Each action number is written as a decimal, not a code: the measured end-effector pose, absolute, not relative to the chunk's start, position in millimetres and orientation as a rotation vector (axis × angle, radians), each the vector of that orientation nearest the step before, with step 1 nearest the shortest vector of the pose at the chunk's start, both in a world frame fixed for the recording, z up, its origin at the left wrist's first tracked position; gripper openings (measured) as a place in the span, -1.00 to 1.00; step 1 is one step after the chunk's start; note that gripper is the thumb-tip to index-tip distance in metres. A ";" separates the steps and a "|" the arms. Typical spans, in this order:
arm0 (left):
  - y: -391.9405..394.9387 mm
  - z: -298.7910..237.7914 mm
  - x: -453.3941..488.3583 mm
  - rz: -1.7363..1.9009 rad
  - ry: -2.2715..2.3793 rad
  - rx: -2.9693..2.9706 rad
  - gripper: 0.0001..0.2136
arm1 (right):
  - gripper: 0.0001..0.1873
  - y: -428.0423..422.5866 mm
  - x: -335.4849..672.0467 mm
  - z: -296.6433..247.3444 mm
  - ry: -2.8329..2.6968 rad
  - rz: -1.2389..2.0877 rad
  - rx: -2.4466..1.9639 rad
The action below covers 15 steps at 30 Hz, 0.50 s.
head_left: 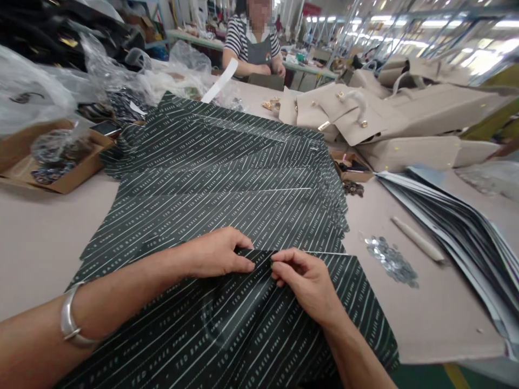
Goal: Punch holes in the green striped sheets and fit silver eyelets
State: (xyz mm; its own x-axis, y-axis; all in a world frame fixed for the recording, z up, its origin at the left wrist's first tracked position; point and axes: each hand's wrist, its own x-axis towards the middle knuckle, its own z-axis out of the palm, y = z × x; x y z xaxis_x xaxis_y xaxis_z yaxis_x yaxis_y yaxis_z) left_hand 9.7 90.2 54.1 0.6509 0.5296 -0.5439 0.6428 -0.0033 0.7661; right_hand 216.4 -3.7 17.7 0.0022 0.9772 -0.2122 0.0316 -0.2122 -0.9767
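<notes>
- Head view: striped dark green fabric (pixel 231 208) lies in overlapping layers down the middle of the table (pixel 28 232), running from the near edge to the far clutter.
- Left hand (pixel 217 253) is half open at a pale edge line on the fabric, thumb and forefinger parted; a silver bracelet (pixel 71 319) circles that forearm, which covers part of the near layer.
- Right hand (pixel 310 281), just beside it, is closed in a pinch at the same line; I cannot tell what is between its fingertips.
- Left side: a cardboard tray (pixel 67 185) crowds the fabric, with plastic bags (pixel 32 81) beyond it.
- Right side: silver discs (pixel 391 262), a pale stick (pixel 417 239) and stacked sheets (pixel 450 227) take up the table.
- Far right: beige bag pieces (pixel 421 116) are heaped behind a small box (pixel 352 176).
- Far side: a co-worker (pixel 245 51) faces this way.
</notes>
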 end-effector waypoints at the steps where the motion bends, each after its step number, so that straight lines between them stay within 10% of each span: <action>1: 89.7 53.0 9.1 -0.121 0.937 1.610 -0.71 | -0.77 -3.8 216.2 16.0 -1.128 1.350 -1.385; 15: 83.7 44.5 10.1 0.008 0.828 1.301 -0.71 | -0.92 -4.1 219.0 17.1 -1.288 1.297 -1.369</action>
